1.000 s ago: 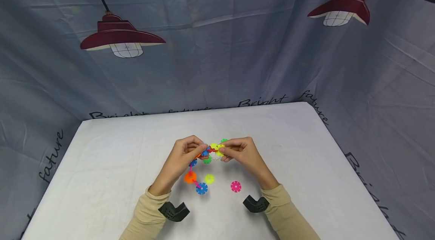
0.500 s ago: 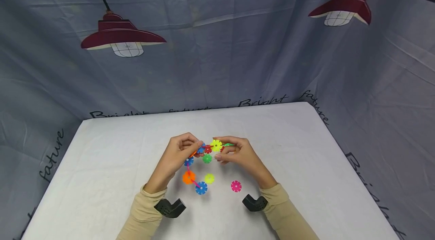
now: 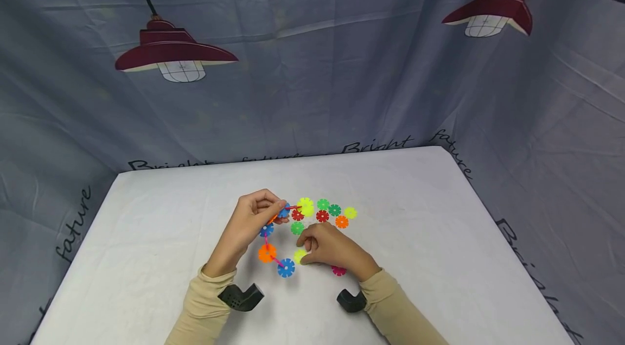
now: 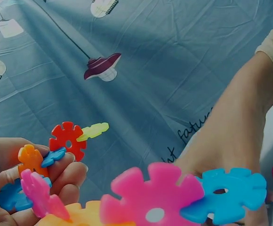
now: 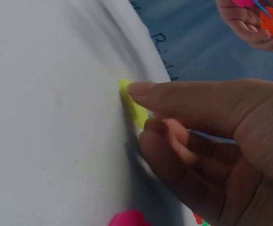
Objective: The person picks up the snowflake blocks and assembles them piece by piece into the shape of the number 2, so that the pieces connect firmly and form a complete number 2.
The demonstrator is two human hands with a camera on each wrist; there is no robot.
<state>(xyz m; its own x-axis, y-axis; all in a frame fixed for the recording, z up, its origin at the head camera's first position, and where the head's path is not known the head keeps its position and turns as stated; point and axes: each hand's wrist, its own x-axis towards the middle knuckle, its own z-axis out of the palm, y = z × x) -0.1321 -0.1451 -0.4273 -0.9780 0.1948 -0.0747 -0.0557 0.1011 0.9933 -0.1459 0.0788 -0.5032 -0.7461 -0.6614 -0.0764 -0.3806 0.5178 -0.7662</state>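
Observation:
My left hand (image 3: 251,220) grips a chain of notched plastic snowflake discs by a part near its far end. In the head view, a yellow disc (image 3: 305,206) ends the chain on the far side. From the hand the chain hangs toward me through an orange disc (image 3: 267,253) to a blue disc (image 3: 286,267). The left wrist view shows a red disc (image 4: 68,141) and a pink disc (image 4: 150,195) in the chain. My right hand (image 3: 332,247) is low over the table, its thumb touching a loose yellow disc (image 5: 135,106); the other fingers are bent, with no clear pinch.
Loose discs lie on the white table (image 3: 415,215): a green one (image 3: 297,228), a red one (image 3: 322,216), an orange one (image 3: 342,221) and several others beyond my right hand. A pink disc (image 3: 339,270) is partly covered by that hand. Behind hangs a grey-blue curtain (image 3: 293,90).
My right hand has let go of the chain's yellow end and moved toward me, down to the loose yellow disc. My left hand has shifted slightly left with the chain.

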